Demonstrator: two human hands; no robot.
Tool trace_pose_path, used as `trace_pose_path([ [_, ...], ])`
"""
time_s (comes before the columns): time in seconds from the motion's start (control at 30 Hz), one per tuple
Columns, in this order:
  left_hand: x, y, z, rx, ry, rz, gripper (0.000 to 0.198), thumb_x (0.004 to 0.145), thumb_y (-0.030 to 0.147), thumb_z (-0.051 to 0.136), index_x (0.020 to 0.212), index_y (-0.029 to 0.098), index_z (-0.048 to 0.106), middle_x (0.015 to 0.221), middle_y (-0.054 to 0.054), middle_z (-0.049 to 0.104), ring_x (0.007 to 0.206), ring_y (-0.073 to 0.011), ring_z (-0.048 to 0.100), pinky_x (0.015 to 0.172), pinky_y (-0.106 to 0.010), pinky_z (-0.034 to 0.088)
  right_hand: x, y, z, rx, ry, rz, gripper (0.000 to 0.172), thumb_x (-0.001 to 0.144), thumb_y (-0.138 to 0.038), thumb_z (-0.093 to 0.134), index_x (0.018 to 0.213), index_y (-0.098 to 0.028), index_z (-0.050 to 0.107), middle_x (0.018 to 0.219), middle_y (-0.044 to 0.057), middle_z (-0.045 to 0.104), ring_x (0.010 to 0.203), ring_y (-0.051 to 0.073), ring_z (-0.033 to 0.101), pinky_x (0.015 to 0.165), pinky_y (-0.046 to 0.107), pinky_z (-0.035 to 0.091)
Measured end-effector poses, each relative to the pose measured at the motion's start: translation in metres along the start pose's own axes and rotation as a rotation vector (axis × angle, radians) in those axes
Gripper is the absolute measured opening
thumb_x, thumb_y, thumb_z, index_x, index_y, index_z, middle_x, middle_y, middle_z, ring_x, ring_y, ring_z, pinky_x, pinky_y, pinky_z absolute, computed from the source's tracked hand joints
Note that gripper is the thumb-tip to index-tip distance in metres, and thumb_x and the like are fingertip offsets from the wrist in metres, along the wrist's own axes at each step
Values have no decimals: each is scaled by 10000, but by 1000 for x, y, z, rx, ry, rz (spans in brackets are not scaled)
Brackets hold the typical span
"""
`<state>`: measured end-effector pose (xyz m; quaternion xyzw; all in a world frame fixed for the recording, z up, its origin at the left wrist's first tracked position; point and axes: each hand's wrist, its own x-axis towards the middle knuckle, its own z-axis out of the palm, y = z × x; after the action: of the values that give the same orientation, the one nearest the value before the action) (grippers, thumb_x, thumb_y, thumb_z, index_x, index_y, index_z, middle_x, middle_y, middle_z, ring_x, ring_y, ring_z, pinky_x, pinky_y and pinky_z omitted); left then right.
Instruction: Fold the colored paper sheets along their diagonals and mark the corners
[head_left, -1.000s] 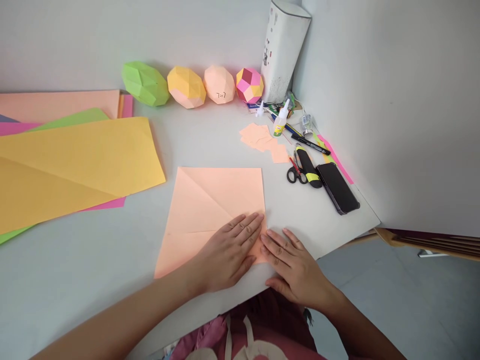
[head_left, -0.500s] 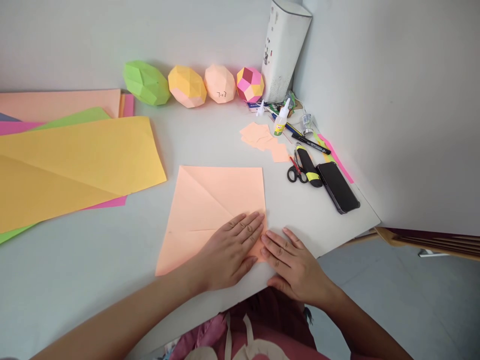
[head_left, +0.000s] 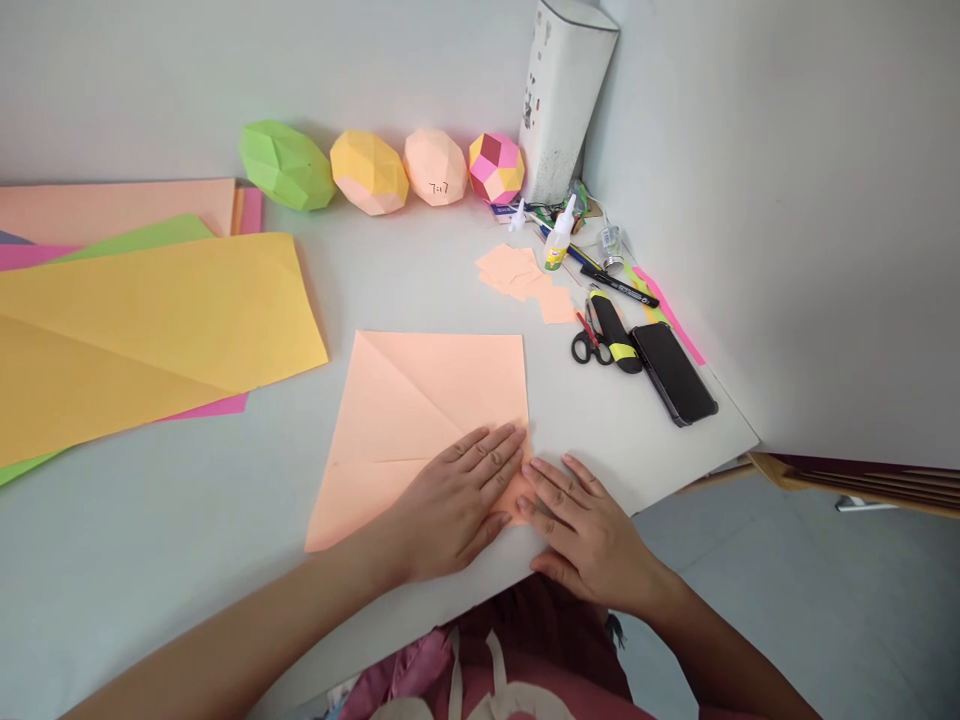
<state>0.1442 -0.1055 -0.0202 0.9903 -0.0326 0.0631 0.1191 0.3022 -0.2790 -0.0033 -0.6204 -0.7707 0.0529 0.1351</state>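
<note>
A peach sheet of paper [head_left: 405,400] with crease lines lies on the white table. My left hand [head_left: 461,495] rests flat on its lower right part, fingers stretched toward the right edge and thumb a little apart. Just to the right, my right hand [head_left: 585,525] lies with fingers spread, its fingertips at the sheet's right edge near the lower corner. That corner is partly hidden under my hands. Neither hand grips anything.
Large coloured sheets [head_left: 150,340] lie at the left. Paper polyhedra [head_left: 367,172] line the wall beside a white container [head_left: 566,100]. Peach scraps [head_left: 514,270], a glue bottle [head_left: 559,235], scissors [head_left: 591,347], a cutter [head_left: 615,330] and a phone [head_left: 675,373] are at the right.
The view has shifted very slightly, moving everything a little left in the picture. Both hands hold nearly the same place on the sheet.
</note>
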Motion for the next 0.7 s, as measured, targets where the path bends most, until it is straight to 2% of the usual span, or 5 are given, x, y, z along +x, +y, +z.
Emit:
trace_pose_path([
  [0.17, 2, -1, 1, 29, 20, -11, 531, 994, 311, 326, 1454, 52, 271, 1533, -130, 252, 1437, -227, 175, 1173, -379, 192, 1, -1, -2, 6, -6, 16, 426, 958, -428, 448, 1257, -150, 569, 1442, 167, 436, 1397, 272, 304, 1116, 541, 301],
  [0.33, 0, 2, 4, 52, 31, -9, 552, 970, 269, 368, 1462, 49, 250, 1545, -146, 206, 1445, -262, 117, 1179, -420, 170, 3, 0, -2, 31, -13, 18, 428, 947, -430, 466, 1255, -152, 572, 1429, 154, 459, 1390, 272, 319, 1118, 544, 296],
  [0.5, -1, 5, 1, 33, -2, -66, 573, 952, 303, 397, 1464, 78, 268, 1554, -163, 158, 1436, -351, 76, 1163, -526, 123, 3, 2, -3, 34, -47, 8, 442, 943, -425, 479, 1297, -167, 537, 1438, 144, 449, 1394, 273, 310, 1116, 547, 293],
  [0.7, -3, 3, -4, 4, -35, -66, 612, 961, 330, 365, 1482, 59, 193, 1554, -167, 156, 1442, -329, 59, 1170, -514, 109, 3, 0, -2, 13, -89, 17, 468, 940, -417, 473, 1329, -157, 502, 1478, 142, 389, 1410, 282, 271, 1126, 545, 271],
])
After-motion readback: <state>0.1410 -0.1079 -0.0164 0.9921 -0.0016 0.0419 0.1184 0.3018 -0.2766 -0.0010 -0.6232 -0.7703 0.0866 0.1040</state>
